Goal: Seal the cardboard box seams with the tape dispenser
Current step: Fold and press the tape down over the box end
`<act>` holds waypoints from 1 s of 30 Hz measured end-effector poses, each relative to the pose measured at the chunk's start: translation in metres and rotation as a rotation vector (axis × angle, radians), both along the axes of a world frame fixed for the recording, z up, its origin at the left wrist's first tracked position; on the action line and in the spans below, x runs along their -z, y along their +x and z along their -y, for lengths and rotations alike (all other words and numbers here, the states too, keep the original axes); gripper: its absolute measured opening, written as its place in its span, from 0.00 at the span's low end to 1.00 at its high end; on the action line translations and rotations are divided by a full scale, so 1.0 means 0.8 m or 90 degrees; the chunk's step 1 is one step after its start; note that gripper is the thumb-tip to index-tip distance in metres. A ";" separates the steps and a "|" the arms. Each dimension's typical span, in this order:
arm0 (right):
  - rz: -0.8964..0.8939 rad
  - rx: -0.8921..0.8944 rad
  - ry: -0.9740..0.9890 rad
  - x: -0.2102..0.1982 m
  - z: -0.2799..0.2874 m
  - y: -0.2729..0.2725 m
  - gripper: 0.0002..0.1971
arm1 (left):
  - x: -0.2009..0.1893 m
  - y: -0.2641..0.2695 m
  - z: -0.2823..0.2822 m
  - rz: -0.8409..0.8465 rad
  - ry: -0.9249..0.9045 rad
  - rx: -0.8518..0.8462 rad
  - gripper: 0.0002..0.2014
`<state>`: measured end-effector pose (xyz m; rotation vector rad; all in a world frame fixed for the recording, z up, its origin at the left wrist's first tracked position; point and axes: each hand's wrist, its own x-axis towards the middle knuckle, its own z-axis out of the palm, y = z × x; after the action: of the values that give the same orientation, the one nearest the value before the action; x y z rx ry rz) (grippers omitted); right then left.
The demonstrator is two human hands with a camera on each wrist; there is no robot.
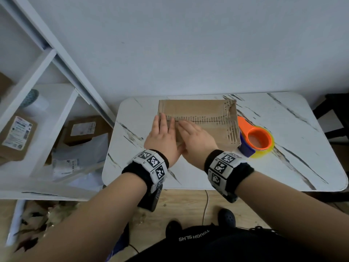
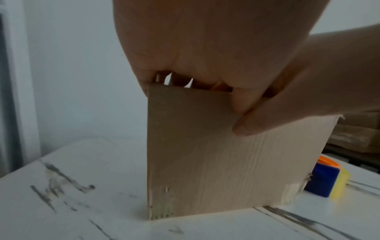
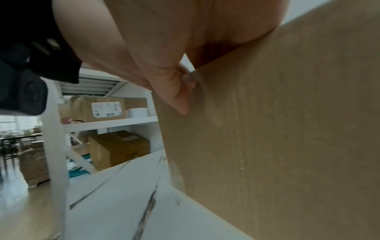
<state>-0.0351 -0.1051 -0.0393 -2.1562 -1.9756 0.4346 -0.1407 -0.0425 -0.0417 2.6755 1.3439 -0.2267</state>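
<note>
A brown cardboard box (image 1: 204,110) stands on the white marble table (image 1: 283,152), its top flaps folded down and meeting at a seam. My left hand (image 1: 162,133) lies flat on the box's left end, fingers straight across the top. Beside it, my right hand (image 1: 194,137) presses the top with straight fingers reaching the seam. In the left wrist view both thumbs rest against the near wall of the box (image 2: 205,162). An orange and blue tape dispenser (image 1: 256,138) with a yellowish tape roll lies on the table against the box's right end, untouched.
A white shelf unit (image 1: 56,103) with several labelled parcels (image 1: 17,135) stands left of the table. The wall runs close behind the box. A dark chair (image 1: 336,114) is at the far right. Bare tabletop lies right of the dispenser.
</note>
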 end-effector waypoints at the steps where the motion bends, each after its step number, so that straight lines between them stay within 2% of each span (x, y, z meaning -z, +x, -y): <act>1: 0.007 0.020 0.008 0.001 0.002 0.005 0.34 | 0.001 0.002 -0.001 0.005 0.007 -0.004 0.42; 8: 0.108 0.194 0.023 0.002 0.046 0.071 0.37 | -0.001 0.012 -0.012 -0.025 0.038 0.016 0.43; 13: 0.172 0.301 -0.003 0.004 0.042 0.059 0.41 | -0.001 0.011 -0.011 0.016 0.077 0.087 0.40; 15: 0.171 0.283 -0.003 0.000 0.029 0.046 0.40 | -0.001 0.010 -0.009 0.032 0.092 0.109 0.39; 19: 0.073 0.108 -0.002 0.001 -0.007 0.009 0.33 | 0.002 0.001 -0.008 0.102 0.083 0.143 0.30; 21: 0.039 0.075 0.006 0.001 -0.017 0.000 0.31 | 0.000 -0.006 -0.013 0.111 0.074 0.157 0.28; 25: 0.041 0.154 0.011 -0.002 -0.006 0.029 0.34 | -0.005 -0.014 -0.027 0.059 0.099 0.176 0.31; 28: 0.086 0.244 0.015 -0.005 0.022 0.073 0.42 | -0.003 -0.018 -0.033 0.029 0.098 0.184 0.33; 30: 0.116 0.263 0.025 -0.005 0.037 0.092 0.45 | -0.001 -0.022 -0.039 -0.004 0.087 0.181 0.34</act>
<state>0.0383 -0.1349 -0.0352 -2.5675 -1.5339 0.1359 -0.1579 -0.0115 -0.0413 2.9778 1.0094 -0.1784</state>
